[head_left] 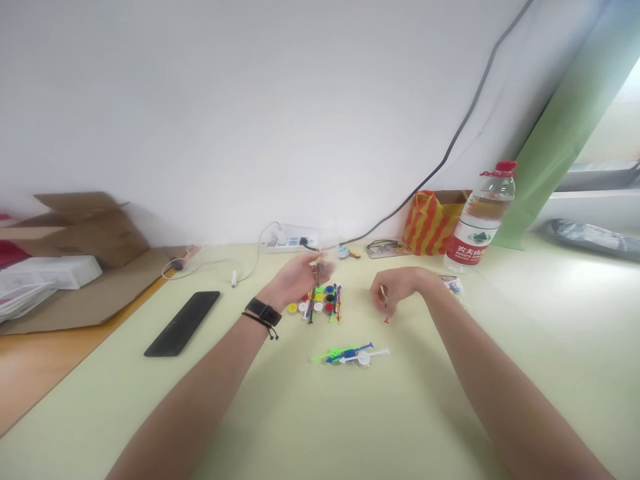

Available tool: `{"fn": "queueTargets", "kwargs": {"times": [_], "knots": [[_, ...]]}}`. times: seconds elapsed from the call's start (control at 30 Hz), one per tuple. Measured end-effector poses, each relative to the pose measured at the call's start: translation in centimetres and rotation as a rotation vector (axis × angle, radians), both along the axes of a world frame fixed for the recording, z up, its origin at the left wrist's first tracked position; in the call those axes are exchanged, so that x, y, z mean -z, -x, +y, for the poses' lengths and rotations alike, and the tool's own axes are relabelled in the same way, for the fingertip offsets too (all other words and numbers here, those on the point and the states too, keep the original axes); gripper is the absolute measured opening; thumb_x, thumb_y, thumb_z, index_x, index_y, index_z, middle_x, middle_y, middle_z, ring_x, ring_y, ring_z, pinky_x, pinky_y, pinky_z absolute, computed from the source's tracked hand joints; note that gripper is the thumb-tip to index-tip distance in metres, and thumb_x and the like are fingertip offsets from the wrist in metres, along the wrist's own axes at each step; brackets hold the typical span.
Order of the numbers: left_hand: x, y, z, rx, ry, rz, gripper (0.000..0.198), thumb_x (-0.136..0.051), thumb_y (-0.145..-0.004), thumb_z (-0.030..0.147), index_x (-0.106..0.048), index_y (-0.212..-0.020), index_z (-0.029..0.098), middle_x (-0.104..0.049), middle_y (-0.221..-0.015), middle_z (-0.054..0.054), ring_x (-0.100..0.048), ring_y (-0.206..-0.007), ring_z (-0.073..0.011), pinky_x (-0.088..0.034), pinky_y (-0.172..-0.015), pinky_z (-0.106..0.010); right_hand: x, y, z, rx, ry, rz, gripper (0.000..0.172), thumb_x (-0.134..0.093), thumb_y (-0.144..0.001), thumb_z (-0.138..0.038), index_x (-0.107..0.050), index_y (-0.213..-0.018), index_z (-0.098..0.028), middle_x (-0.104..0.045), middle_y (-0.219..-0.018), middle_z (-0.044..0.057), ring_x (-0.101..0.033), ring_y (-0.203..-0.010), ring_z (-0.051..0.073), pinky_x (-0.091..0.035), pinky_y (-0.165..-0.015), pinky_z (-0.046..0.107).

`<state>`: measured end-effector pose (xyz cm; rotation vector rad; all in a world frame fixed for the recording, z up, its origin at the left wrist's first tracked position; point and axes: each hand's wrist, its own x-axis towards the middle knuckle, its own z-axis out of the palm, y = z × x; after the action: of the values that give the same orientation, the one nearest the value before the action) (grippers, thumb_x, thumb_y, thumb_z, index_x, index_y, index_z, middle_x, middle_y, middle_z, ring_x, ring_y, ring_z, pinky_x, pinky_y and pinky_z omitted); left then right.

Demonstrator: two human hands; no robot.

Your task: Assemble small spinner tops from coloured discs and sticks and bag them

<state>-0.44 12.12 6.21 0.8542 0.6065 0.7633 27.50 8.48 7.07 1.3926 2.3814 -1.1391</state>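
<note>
My right hand (397, 290) was just right of the heap of sticks and round bits (329, 298). Its thumb and finger pinched a small red stick (387, 321), with one end poking out below. My left hand (300, 275) was over the back of the heap, fingers bent in. A see-through thing (329, 241) showed blurry by them, and I could not tell if they gripped it. On my side of the heap lay a green arrow (333, 354), a blue arrow (351, 354) and a white arrow (364, 359), bunched up. A big water bottle (477, 230) stood behind the heap, off to the right. A flat black thing (183, 325) lay well left of the heap.
</note>
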Motion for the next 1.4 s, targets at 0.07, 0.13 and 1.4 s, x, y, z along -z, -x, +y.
{"fn": "queueTargets", "kwargs": {"times": [0.07, 0.13, 1.4], "knots": [[0.2, 0.0, 0.1, -0.029, -0.044, 0.01, 0.007, -0.065, -0.094, 0.016, -0.068, -0.095, 0.011, -0.072, -0.094, -0.013, -0.071, -0.086, -0.0165, -0.058, -0.09, -0.03, 0.2, 0.3, 0.2, 0.035, 0.015, -0.02, 0.021, -0.083, -0.057, -0.033, -0.078, -0.074, -0.021, -0.074, -0.075, 0.002, -0.065, -0.075, 0.021, -0.045, -0.067, 0.029], [0.4, 0.2, 0.2, -0.041, -0.095, 0.032, 0.006, -0.071, -0.091, 0.014, -0.068, -0.096, 0.011, -0.073, -0.097, -0.012, -0.072, -0.09, -0.0164, -0.058, -0.094, -0.03, 0.2, 0.0, 0.2, 0.05, -0.001, -0.012, 0.02, -0.081, -0.059, -0.034, -0.079, -0.074, -0.021, -0.075, -0.075, 0.002, -0.066, -0.076, 0.022, -0.045, -0.067, 0.029], [-3.9, 0.5, -3.2, 0.159, -1.058, 0.746, 0.024, -0.072, -0.086, 0.039, -0.07, -0.093, 0.016, -0.067, -0.087, -0.003, -0.062, -0.08, -0.0164, -0.05, -0.072, -0.025, -5.0, 1.7, -2.2, 0.661, -0.899, 0.598, 0.014, -0.065, -0.078, -0.016, -0.069, -0.091, -0.018, -0.075, -0.071, 0.002, -0.069, -0.066, 0.019, -0.051, -0.059, 0.026]]}}
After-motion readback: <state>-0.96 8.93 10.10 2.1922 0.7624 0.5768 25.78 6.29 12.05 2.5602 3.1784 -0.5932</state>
